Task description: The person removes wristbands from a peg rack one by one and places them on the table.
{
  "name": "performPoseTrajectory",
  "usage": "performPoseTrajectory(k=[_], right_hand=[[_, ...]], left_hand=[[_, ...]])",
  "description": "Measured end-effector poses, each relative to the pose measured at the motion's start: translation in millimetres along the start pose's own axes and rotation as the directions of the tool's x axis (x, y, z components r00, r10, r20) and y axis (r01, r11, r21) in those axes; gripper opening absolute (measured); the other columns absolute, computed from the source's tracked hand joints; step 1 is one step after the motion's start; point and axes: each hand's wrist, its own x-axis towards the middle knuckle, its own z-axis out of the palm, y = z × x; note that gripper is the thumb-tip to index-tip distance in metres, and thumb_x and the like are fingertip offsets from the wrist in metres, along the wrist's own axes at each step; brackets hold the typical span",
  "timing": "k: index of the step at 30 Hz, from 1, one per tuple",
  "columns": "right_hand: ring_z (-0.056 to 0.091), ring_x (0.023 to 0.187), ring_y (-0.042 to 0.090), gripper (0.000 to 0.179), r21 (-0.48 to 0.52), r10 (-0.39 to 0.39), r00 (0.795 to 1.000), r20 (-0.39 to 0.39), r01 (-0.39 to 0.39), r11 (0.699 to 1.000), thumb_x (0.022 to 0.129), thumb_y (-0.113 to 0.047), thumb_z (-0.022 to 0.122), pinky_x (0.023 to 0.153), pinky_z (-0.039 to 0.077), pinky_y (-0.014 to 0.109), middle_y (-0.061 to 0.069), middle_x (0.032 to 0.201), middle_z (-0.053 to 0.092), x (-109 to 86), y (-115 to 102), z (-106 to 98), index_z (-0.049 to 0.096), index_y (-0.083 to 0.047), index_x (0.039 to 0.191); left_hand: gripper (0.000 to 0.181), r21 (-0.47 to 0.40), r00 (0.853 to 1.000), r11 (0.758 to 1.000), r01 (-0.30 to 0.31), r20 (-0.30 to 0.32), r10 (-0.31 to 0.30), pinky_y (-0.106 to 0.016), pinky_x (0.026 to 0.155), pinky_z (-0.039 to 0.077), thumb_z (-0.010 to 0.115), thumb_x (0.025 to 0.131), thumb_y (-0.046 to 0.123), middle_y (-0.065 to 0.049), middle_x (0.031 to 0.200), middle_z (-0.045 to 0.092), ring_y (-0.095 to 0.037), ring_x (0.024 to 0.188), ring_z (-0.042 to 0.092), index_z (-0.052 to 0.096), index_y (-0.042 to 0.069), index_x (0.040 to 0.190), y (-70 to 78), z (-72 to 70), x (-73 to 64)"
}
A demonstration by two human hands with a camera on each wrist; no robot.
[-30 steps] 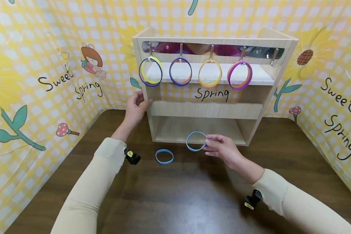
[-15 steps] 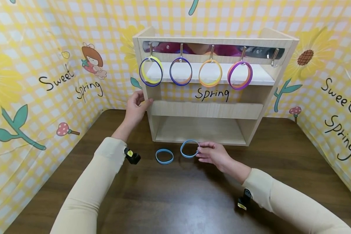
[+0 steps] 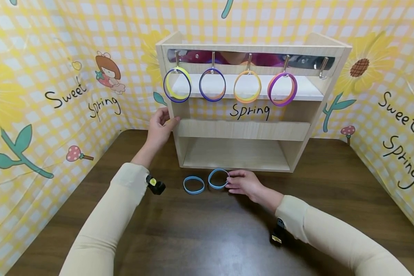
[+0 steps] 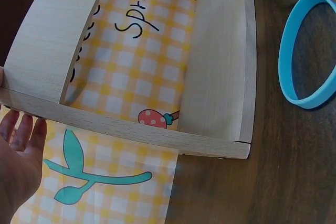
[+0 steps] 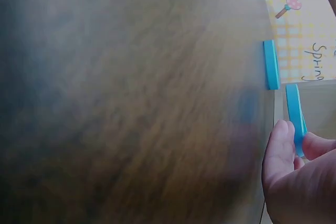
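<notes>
My right hand [image 3: 246, 184] pinches a light blue wristband [image 3: 216, 187] between thumb and fingers, low in front of the wooden shelf. In the right wrist view this wristband [image 5: 294, 106] stands on edge against the thumb. A second light blue wristband [image 3: 194, 193] rests on the table just left of it, with a small gap between them. With thumb in front and fingers behind, my left hand [image 3: 158, 128] grips the left side panel of the wooden shelf [image 3: 243, 130]. The left wrist view shows its fingers [image 4: 21, 132] partly, at the panel's edge.
A metal strip [image 3: 305, 60] with several hooks runs along the shelf's top front. Paired wristbands hang there, such as a purple one [image 3: 295, 90] with an orange one. Brown table [image 3: 193, 237] lies in front. A yellow checked cloth [image 3: 72, 30] stands behind and beside.
My right hand has moved left and down towards the table with the wristband, bringing it close to the one lying there. My left hand has stayed on the shelf.
</notes>
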Motion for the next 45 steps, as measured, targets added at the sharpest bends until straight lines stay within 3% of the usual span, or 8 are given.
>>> performPoseTrajectory(k=[5, 15, 26, 34, 40, 45], right_hand=[[0.069, 0.079, 0.019, 0.038, -0.008, 0.018, 1.0, -0.009, -0.018, 1.0, 0.094, 0.004, 0.057, 0.074, 0.056, 0.037, 0.01, 0.087, 0.067, 5.0, 2.6, 1.2, 0.046, 0.016, 0.128], [0.068, 0.081, 0.021, 0.04, -0.048, 0.023, 1.0, 0.015, -0.022, 0.999, 0.093, 0.004, 0.058, 0.074, 0.056, 0.036, 0.018, 0.097, 0.066, 6.7, 4.2, 2.6, 0.045, 0.017, 0.128], [0.069, 0.077, 0.02, 0.036, -0.068, 0.022, 1.0, 0.001, -0.022, 0.997, 0.091, 0.005, 0.061, 0.071, 0.056, 0.034, 0.017, 0.092, 0.068, 9.6, 6.9, 4.5, 0.049, 0.016, 0.124], [0.069, 0.078, 0.021, 0.036, -0.101, 0.003, 1.0, -0.015, -0.004, 0.995, 0.09, 0.003, 0.063, 0.072, 0.056, 0.034, 0.017, 0.092, 0.069, 8.3, 6.5, 6.0, 0.052, 0.016, 0.122], [0.069, 0.08, 0.022, 0.038, -0.135, -0.003, 1.0, -0.026, -0.001, 0.991, 0.091, 0.0, 0.064, 0.072, 0.056, 0.036, 0.022, 0.1, 0.069, 7.9, 5.4, 7.3, 0.052, 0.015, 0.124], [0.069, 0.076, 0.021, 0.036, -0.152, -0.001, 0.998, -0.055, -0.007, 0.988, 0.09, 0.001, 0.065, 0.067, 0.056, 0.034, 0.021, 0.098, 0.07, 9.6, 6.3, 8.8, 0.055, 0.015, 0.121]], left_hand=[[0.031, 0.002, 1.0, 1.0, -0.002, -0.002, 0.002, -0.025, 0.083, 0.048, 0.064, 0.089, 0.0, -0.007, 0.111, 0.061, -0.019, 0.107, 0.057, 0.056, -0.006, 0.119, 1.5, 0.4, -1.3], [0.038, 0.013, 1.0, 1.0, 0.015, 0.001, -0.015, -0.025, 0.083, 0.048, 0.063, 0.091, 0.0, 0.0, 0.108, 0.059, -0.016, 0.106, 0.056, 0.051, -0.011, 0.125, 1.3, -0.5, -2.4], [0.033, 0.018, 1.0, 1.0, 0.006, -0.006, -0.006, -0.024, 0.082, 0.048, 0.065, 0.089, 0.002, -0.008, 0.112, 0.061, -0.019, 0.108, 0.056, 0.056, -0.005, 0.12, -0.4, -1.7, -1.6], [0.038, 0.028, 1.0, 1.0, 0.003, 0.003, -0.003, -0.025, 0.084, 0.048, 0.062, 0.091, 0.0, -0.006, 0.112, 0.059, -0.02, 0.109, 0.056, 0.051, -0.012, 0.125, 1.4, -1.6, -0.5], [0.039, 0.017, 1.0, 1.0, 0.009, 0.008, -0.009, -0.025, 0.084, 0.048, 0.062, 0.091, 0.0, -0.025, 0.123, 0.055, -0.029, 0.114, 0.054, 0.049, -0.014, 0.125, 1.2, -1.0, -0.4], [0.039, 0.018, 1.0, 1.0, 0.016, 0.004, -0.016, -0.025, 0.085, 0.047, 0.063, 0.091, 0.0, -0.029, 0.126, 0.052, -0.036, 0.118, 0.051, 0.05, -0.013, 0.124, 3.3, 0.3, -0.4]])
